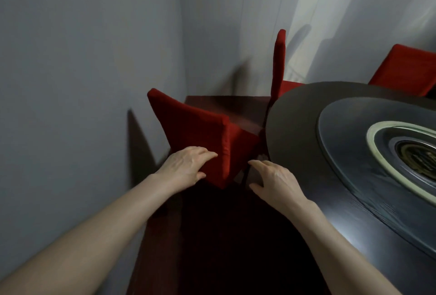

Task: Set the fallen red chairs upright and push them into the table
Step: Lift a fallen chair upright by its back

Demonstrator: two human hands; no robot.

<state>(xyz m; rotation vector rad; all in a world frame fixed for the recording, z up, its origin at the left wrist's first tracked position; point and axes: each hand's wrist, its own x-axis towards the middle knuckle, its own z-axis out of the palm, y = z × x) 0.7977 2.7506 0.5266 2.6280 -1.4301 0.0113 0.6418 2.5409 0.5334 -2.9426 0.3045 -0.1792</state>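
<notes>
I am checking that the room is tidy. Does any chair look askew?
Yes. The nearest red upholstered chair tilts askew beside the round dark table, its backrest gripped by the left hand. The red chair behind it and the one far right look upright.

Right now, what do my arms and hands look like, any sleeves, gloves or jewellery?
Both are bare: no gloves on the left hand or right hand, no ring, watch or bracelet visible, and no sleeves on the forearms.
</notes>
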